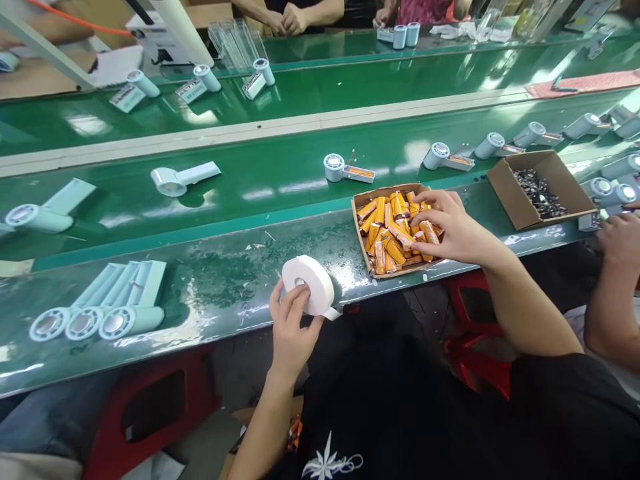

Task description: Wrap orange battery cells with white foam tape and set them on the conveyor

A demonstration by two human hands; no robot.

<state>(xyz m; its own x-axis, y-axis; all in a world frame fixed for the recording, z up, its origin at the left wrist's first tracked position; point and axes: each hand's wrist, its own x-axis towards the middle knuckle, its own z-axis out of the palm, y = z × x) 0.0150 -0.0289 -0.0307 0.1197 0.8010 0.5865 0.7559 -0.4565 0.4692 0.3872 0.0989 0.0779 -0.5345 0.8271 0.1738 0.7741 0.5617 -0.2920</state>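
Note:
My left hand (293,327) grips a roll of white tape (313,283) at the bench's front edge, its fingers at the core and a loose tape end sticking out at the lower right. My right hand (447,227) reaches over the right side of a small cardboard box (361,250) full of orange-wrapped cells (393,250). Its thumb and fingers are spread around cells there, and none is seen lifted. Behind the box, a light blue fan housing (334,167) with an orange cell in its handle lies on the green belt (270,160).
Several blue housings (131,321) lie at the bench's left. A box of small dark parts (520,217) stands to the right, near a co-worker's hand (620,237). More housings lie along both belts. Red stools (150,413) stand below the bench. People sit across.

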